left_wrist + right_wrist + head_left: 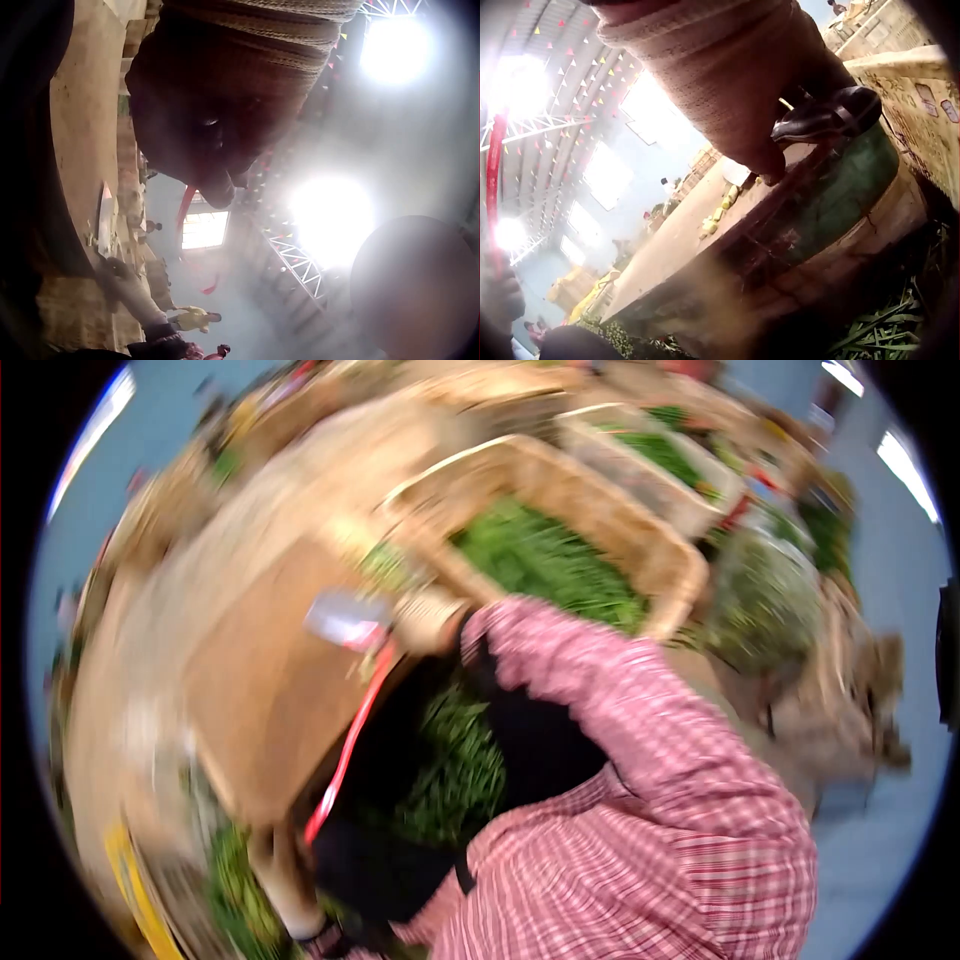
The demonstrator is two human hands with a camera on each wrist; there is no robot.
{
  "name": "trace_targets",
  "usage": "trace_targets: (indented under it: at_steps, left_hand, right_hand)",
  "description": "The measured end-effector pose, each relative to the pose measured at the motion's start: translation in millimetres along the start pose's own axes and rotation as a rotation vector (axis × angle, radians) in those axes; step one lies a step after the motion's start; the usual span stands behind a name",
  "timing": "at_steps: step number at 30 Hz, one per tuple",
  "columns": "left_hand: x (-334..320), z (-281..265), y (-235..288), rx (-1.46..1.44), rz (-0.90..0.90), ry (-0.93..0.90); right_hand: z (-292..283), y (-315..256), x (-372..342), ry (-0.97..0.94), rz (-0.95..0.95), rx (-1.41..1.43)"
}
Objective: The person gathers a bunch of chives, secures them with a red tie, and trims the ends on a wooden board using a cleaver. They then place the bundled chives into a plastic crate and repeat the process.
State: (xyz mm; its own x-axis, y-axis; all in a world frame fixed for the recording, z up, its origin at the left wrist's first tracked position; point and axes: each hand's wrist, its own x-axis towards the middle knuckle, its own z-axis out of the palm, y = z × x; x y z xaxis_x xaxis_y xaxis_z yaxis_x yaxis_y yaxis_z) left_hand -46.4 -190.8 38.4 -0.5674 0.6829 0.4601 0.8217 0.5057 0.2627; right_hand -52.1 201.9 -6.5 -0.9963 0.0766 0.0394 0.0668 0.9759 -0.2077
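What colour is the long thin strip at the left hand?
The strip is red, clearest in the head view.

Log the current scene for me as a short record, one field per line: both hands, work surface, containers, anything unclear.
Right hand: grips a knife by its black handle
Left hand: holds a red strip
Work surface: brown tabletop, with pale green pieces on it
Bin: yellowish, holding long greens
Bag: clear, full of greenery, beside the bin
Unclear: head view is motion-blurred; whether the blade touches the tabletop cannot be told
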Motion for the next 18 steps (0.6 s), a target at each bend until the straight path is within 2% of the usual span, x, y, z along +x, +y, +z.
trace_targets:
  at_steps: [1,2,3,4,5,8,11,13,14,15,16,17,18]
  left_hand:
    - [0.4,2.5,-5.1,0.079,0.125,0.081]
    - [-2.8,-4.6,-1.2,-0.064,-0.061,-0.053]
    - [-2.7,-5.4,2.6,-0.600,-0.463,-0.061]
    - [-3.6,-6.6,4.4,-1.157,-0.816,-0.007]
    - [-8.6,-8.4,3.4,-1.143,-0.849,0.018]
    - [-12.6,-8.1,-2.0,-1.202,-0.779,0.045]
    - [-15.8,-10.2,-12.4,-1.042,-0.887,0.087]
    - [-5.8,-3.4,-17.8,-1.010,-0.924,0.138]
    - [-15.5,0.3,-39.2,-1.060,-0.811,0.030]
    - [5.5,-11.4,-4.0,-0.988,-1.088,0.137]
    - [0.3,-11.6,-11.9,-0.985,-1.066,0.054]
    - [5.6,-1.9,-17.3,-1.017,-1.009,0.022]
    - [3.9,-0.2,-20.9,-1.049,-0.945,0.034]
  right_hand:
    - [-3.1,-2.8,5.5,-0.057,0.042,-0.042]
    - [3.8,5.5,17.2,-0.102,0.099,0.078]
    - [29.9,26.9,36.4,-0.094,0.054,0.034]
    - [5.3,23.5,34.6,-0.142,0.165,0.142]
    - [4.6,33.8,42.0,-0.109,0.157,0.158]
    - [-12.3,59.0,54.0,0.016,0.136,0.200]
    - [-19.4,65.3,73.8,0.328,-0.078,0.323]
    - [37.6,111.5,121.9,0.642,-0.101,-0.524]
    - [35.2,114.7,135.0,0.497,0.059,-0.581]
    - [40.2,109.4,158.8,0.389,-0.005,-0.694]
    - [-1.0,77.8,116.5,0.248,0.010,-0.873]
    - [41.1,110.8,149.1,0.624,0.019,-0.382]
    - [-6.8,75.5,96.5,0.489,-0.013,-0.264]
